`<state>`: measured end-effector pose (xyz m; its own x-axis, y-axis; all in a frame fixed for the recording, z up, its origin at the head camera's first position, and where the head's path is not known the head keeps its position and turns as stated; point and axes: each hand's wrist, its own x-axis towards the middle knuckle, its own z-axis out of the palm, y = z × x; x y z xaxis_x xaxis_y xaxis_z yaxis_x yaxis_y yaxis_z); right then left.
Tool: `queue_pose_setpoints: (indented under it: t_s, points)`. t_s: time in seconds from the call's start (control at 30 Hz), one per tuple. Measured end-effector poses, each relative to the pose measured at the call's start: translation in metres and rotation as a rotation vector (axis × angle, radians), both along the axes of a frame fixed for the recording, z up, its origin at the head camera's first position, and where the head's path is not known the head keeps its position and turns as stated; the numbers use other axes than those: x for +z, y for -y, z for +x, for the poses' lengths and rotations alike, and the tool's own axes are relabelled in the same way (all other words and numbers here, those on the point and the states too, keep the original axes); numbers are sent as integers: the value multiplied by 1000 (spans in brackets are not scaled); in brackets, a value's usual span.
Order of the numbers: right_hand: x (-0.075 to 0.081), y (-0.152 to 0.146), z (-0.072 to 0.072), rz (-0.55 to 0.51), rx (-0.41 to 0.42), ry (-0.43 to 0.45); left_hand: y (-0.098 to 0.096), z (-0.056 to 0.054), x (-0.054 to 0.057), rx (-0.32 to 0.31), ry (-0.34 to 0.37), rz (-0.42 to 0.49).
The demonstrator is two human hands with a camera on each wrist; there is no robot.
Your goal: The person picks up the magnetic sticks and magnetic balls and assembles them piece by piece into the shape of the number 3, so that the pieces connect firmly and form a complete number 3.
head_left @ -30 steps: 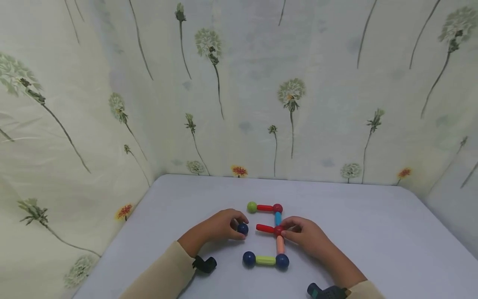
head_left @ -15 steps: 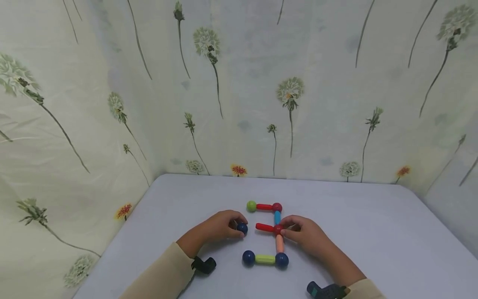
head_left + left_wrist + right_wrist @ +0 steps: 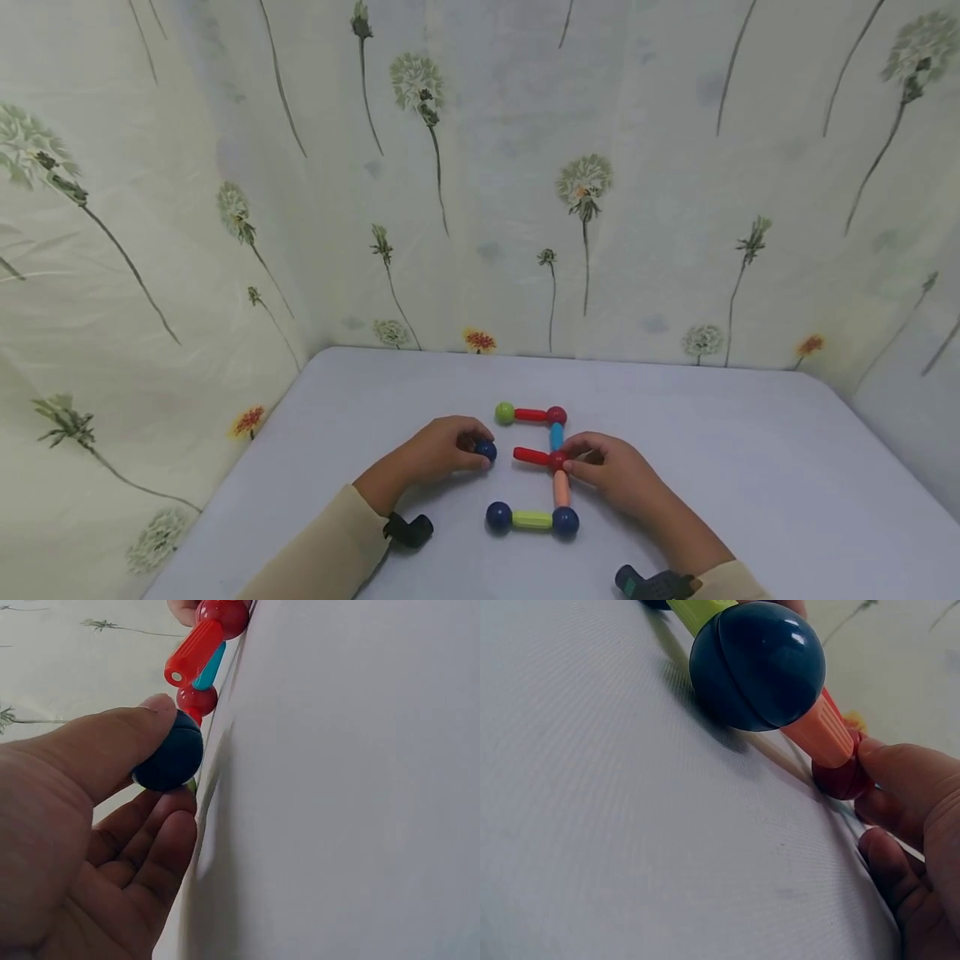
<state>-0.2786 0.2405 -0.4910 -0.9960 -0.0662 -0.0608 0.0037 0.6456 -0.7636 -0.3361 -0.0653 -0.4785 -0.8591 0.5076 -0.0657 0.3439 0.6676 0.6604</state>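
My left hand pinches a dark blue ball between thumb and fingers. A short gap separates this ball from the loose end of a red stick. The stick's other end joins a red ball, which my right hand pinches from the right side. Beyond that ball a blue stick leads to another red ball, a second red stick and a green ball. Towards me a peach stick runs to a dark blue ball.
From the near dark blue ball, a yellow-green stick extends left to another dark blue ball. All these pieces lie on a white table. Flower-printed cloth hangs behind and to the left of the table.
My left hand has shifted slightly away from me with its dark blue ball. The right hand keeps its pinch on the red ball, and the joined pieces look unmoved.
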Motion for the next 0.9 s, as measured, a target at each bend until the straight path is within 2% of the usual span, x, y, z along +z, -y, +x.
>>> queue_pose_setpoints:
  t_s: [0.27, 0.6, 0.9]
  points:
    - [1, -2, -2, -11, 8, -12, -11, 0, 5, 42, 5, 47]
    - [0, -2, 1, 15, -8, -26, -21, 6, 5, 29, -8, 88]
    - [-2, -1, 0, -11, 11, -16, -24, 8, 4, 28, 29, 84]
